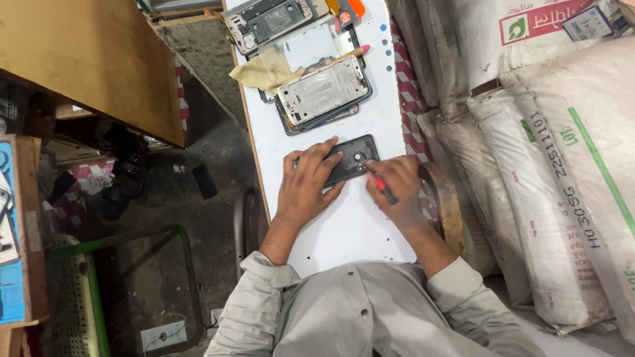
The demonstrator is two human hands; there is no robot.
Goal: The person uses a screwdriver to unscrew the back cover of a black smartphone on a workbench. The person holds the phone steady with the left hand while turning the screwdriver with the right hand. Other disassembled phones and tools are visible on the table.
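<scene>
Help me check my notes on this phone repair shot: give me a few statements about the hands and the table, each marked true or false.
1. The left hand rests on a dark phone. True.
2. The right hand is empty. False: it holds a red-handled screwdriver.
3. The dark phone lies on a white table. True.
4. A blue cloth lies beyond the phone. False: the cloth is yellowish.
5. Opened phone frames lie farther up the table. True.
</scene>
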